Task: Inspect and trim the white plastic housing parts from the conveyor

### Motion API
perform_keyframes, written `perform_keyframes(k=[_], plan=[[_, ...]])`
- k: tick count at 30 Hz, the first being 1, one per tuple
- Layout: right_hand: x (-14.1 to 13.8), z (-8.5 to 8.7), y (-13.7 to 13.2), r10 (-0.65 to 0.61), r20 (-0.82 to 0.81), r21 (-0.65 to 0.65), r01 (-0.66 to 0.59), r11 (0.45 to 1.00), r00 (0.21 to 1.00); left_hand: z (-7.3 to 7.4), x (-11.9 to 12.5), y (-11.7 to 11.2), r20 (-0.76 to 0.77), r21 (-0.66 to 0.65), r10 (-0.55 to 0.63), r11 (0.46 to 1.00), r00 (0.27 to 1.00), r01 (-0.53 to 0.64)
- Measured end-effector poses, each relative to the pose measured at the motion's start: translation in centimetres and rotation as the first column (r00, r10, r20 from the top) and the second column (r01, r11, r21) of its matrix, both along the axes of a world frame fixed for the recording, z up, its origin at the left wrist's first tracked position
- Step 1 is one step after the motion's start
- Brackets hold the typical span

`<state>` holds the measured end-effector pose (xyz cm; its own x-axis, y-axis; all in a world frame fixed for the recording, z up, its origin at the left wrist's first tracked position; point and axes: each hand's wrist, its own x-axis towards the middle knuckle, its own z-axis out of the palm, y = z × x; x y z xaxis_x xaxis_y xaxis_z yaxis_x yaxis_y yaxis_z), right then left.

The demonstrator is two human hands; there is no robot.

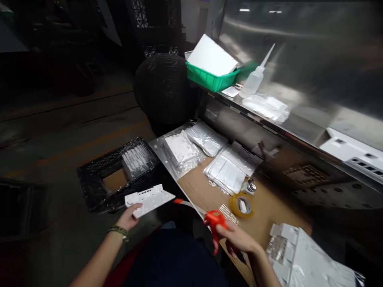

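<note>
My left hand (129,217) grips the near left corner of a white plastic housing (151,201), a flat panel with a raised, slotted edge. The housing is in the air beside the workbench, close to the black crate (116,171). In my right hand (236,237) is an orange air blow gun (216,223), with my fingers around its handle. Its thin nozzle points left, and the orange tip (178,201) is just right of the housing, apart from it. Some fingers of my right hand are hidden behind the handle.
Brown cardboard (194,179) covers the bench. On it lie bagged white parts (181,147), clear bags (226,169) and a yellow tape roll (241,205). More white housings (311,259) stand at the near right. The shelf holds a green bin (212,81) and a squeeze bottle (254,81).
</note>
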<state>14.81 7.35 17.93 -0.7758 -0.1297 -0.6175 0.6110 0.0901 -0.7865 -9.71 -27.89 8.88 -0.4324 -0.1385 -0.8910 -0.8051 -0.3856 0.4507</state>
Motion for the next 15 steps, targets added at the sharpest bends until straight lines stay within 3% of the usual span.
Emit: perform_keyframes(k=[2,5,7,9,15], plan=[[-2.4,0.0,-3.2,0.189,-0.019,0.297,-0.174,0.939,0.982,-2.5,1.3,1.3,0.032,0.01,0.051,0.999,0.998,-0.052],[-4.3,-0.5,-6.4,0.286,-0.032,0.58,-0.215,0.785,0.958,-4.7,2.6,2.3,0.059,0.024,0.103,0.994,0.993,-0.105],[-4.6,-0.8,-6.9,0.308,-0.005,0.624,-0.238,0.745,0.951,-5.1,3.0,2.4,0.058,0.035,0.126,0.991,0.99,-0.128],[-4.5,-0.9,-6.6,0.312,0.015,0.606,-0.257,0.753,0.95,-5.1,3.2,2.1,0.051,0.056,0.138,0.988,0.989,-0.141],[-3.6,-0.9,-6.2,0.198,-0.034,0.616,-0.136,0.776,0.98,-4.2,3.1,0.6,0.01,0.139,0.202,0.97,0.979,-0.202]])
